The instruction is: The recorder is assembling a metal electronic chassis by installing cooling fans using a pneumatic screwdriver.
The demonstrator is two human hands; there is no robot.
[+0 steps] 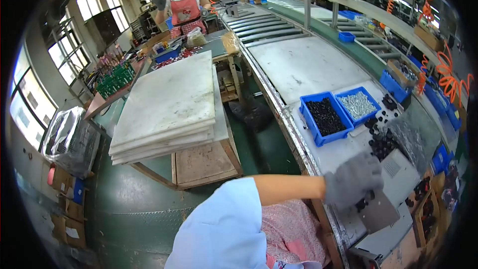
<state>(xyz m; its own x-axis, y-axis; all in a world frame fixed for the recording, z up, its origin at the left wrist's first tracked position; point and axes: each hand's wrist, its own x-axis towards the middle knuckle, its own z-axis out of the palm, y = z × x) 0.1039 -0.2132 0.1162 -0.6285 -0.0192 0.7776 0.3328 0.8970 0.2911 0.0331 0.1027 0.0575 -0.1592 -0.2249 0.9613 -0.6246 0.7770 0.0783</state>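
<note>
My left hand [352,180], in a grey glove, reaches across the workbench with its fingers curled; whatever they hold is hidden. Small black parts [366,200] show just under the hand. Beside it lies a flat grey plate [381,212], and a light grey metal panel with a vent grille [402,173] sits to the right. Beyond the hand, loose black knob-like parts [382,144] are heaped on the bench. A blue bin of black screws [326,119] stands next to a blue bin of silvery screws [357,105]. My right hand does not show.
Clear plastic wrap [411,132] lies by the black parts. A roller conveyor [266,27] runs away ahead. Thick white boards [164,104] are stacked on a wooden stand at left. Another person [185,7] in a red apron stands far off. Orange coiled hoses [450,77] hang at right.
</note>
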